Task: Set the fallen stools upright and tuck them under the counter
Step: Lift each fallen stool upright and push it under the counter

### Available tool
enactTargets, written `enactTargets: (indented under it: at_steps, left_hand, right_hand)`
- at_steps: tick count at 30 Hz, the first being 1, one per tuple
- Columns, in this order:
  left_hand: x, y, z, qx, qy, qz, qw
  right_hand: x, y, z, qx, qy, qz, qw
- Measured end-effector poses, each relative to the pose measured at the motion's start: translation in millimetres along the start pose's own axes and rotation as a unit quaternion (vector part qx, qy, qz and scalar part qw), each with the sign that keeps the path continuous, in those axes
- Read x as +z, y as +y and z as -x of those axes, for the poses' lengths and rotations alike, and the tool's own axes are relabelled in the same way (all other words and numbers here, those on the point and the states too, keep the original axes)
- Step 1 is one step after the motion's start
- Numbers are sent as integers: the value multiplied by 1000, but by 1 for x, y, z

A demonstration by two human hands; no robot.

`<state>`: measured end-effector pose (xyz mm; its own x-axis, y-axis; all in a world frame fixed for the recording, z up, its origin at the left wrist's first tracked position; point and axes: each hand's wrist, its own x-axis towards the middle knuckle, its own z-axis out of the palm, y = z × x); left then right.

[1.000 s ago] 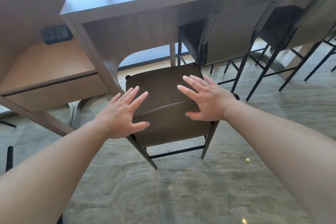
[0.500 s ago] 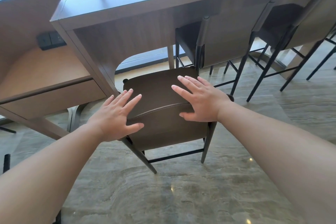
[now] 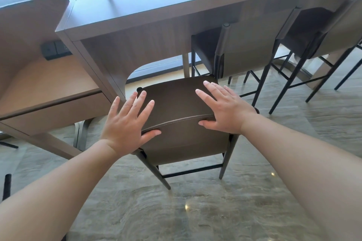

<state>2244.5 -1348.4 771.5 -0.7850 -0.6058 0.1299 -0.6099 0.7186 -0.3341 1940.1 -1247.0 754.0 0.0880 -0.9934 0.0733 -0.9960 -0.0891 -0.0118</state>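
A dark brown stool [image 3: 176,103] stands upright on its black legs in front of the wooden counter [image 3: 176,6], its far edge at the counter's arched opening. My left hand [image 3: 127,123] lies flat on the stool's left side, fingers spread, thumb on the back seam. My right hand [image 3: 223,107] rests flat on the right side, fingers apart, thumb at the seam. Neither hand grips anything. Two more stools [image 3: 244,49] [image 3: 317,31] stand upright to the right, pushed in under the counter.
A lower wooden desk [image 3: 43,84] with a black socket panel [image 3: 55,50] stands at the left, close to the stool. A curved chair back [image 3: 29,17] rises behind it. Polished stone floor [image 3: 195,211] stretches in front. Windows run behind the counter.
The stool and both hands have slid a little farther toward the counter's opening. My view has tilted up, showing more countertop.
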Motion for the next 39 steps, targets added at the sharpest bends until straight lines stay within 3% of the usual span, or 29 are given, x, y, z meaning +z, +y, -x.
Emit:
enactTargets:
  at_steps: [8,13,17,39]
  left_hand:
    - [11,-32,-24,23,-15,-14,1000]
    - [21,-56,-43,74,-85,66,992]
    - [32,-62,-47,56,-125,166,977]
    - [46,-93,-33,11,-97,201,975]
  right_hand:
    - [2,-9,-29,-4,0,1,1000]
    - [5,-14,-39,0,-5,20,1000]
    - [3,-17,-41,11,-14,41,999]
    - [-9,-34,-85,-10,-17,61,998]
